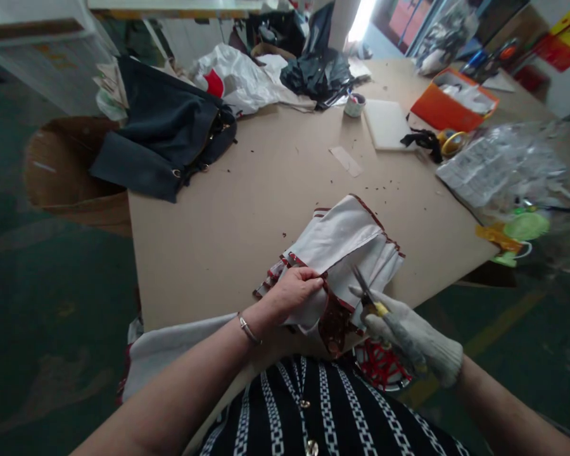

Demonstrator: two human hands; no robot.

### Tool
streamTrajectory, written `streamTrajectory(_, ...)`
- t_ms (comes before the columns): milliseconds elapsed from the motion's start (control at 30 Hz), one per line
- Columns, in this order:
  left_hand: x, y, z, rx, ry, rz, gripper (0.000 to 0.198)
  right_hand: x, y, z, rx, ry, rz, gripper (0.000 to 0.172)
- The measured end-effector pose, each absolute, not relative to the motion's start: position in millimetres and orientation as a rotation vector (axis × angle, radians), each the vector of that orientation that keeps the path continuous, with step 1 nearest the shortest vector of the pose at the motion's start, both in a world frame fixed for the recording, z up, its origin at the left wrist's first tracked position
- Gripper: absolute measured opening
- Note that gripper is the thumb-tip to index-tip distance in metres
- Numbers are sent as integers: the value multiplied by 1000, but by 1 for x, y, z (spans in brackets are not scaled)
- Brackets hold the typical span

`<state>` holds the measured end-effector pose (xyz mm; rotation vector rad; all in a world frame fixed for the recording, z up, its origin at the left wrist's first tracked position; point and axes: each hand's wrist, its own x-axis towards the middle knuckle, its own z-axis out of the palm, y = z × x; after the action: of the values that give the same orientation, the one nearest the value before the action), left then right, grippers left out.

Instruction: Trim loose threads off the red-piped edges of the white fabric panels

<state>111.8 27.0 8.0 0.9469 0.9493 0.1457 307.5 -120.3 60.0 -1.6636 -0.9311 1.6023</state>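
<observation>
My bare left hand [298, 290] pinches the edge of a pale fabric piece [346, 231] with dark red-brown trim, part of a stack near the table's front edge. A brown patterned section [336, 320] of the cloth folds over towards me. In a whitish work glove, my right hand [403, 329] grips a pair of scissors [368, 292] with dark blades and a bit of yellow at the pivot. The blades point up and left, just above the fabric. Whether they touch it I cannot tell.
A dark bag [166, 126] lies at the table's left corner beside a brown bin [71, 171]. Further back are white plastic [237, 76], a cup [354, 104] and an orange box [453, 101]. Clear plastic packs [498, 161] lie right. More pale cloth [171, 351] hangs at front left.
</observation>
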Motion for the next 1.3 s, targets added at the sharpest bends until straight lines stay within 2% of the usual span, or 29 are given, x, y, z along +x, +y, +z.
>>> streamTrajectory(133, 113, 27, 14, 841, 974, 171, 14, 304, -125, 53, -1559, -1122, 1828, 49)
streamTrajectory(333, 116, 24, 9, 863, 1010, 150, 11, 306, -116, 51, -1488, -1212, 1886, 45)
streamTrajectory(733, 116, 21, 8, 908, 1017, 169, 10, 299, -109, 52, -1435, -1165, 1894, 41)
streamTrajectory(1067, 116, 18, -3, 978, 964, 157, 10, 288, -105, 43, -1669, -1180, 1738, 46)
streamTrajectory(1300, 116, 18, -4, 981, 990, 159, 8, 284, -111, 35, -1730, -1140, 1691, 35)
